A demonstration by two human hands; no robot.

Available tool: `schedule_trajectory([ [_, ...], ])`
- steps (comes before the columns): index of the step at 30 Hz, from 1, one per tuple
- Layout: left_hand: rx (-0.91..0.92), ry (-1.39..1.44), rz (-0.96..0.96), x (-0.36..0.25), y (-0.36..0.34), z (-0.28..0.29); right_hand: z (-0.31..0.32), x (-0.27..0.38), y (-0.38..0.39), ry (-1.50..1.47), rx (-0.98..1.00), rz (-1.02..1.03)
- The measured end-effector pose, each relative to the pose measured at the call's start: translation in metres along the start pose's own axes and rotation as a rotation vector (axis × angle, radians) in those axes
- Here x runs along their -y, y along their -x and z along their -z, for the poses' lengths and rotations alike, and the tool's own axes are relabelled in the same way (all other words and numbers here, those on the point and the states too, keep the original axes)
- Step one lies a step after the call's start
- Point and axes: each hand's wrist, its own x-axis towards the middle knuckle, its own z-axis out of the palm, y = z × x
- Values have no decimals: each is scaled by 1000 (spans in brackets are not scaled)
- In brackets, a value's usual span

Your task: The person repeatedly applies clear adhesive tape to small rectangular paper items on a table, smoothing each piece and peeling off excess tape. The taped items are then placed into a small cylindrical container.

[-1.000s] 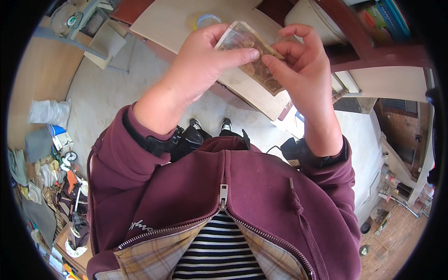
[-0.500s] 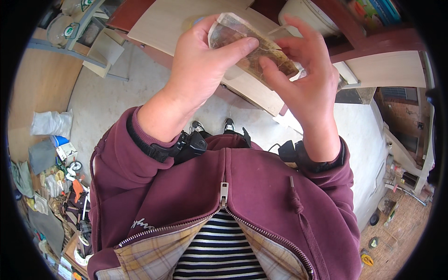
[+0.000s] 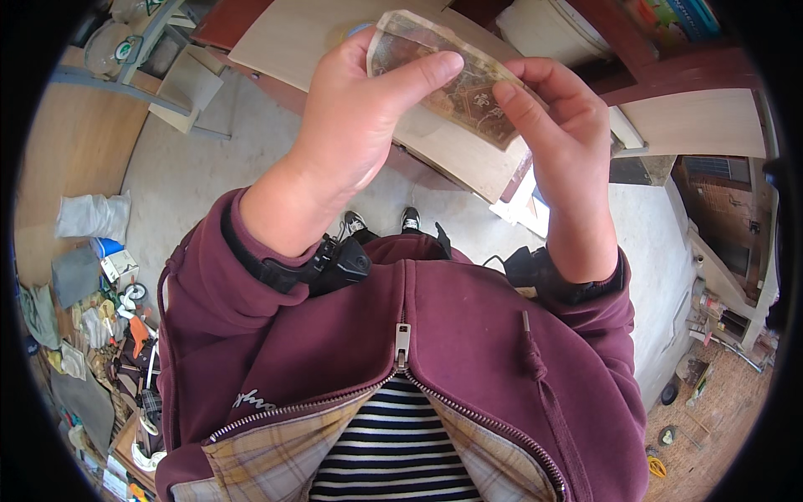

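Bare left hand pinches brownish, rectangular paper note toward left end; bare right hand pinches right end. Pale wooden tabletop beyond.

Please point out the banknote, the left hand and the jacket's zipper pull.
Banknote (image 3: 458, 94): head view, printed face near its middle.
Left hand (image 3: 355, 102): head view, near the thumb's base.
Zipper pull (image 3: 403, 341): head view, metal tab.
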Motion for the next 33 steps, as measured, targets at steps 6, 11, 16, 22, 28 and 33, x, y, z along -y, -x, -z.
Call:
schedule_trajectory([
  [6,84,6,131,-5,-5,6,7,2,-1,58,60,-65],
  [11,80,-82,112,-5,-11,11,9,5,-1,93,96,-74],
  [16,77,-17,92,1,-13,11,4,0,-3,27,38,13],
  [22,92,-12,156,3,-21,2,6,3,-3,57,16,-13],
  [28,26,-100,237,-8,-20,-13,12,6,-4,63,60,-62],
  [33,100,-182,114,-10,-23,-18,8,2,-6,31,-6,7],
])
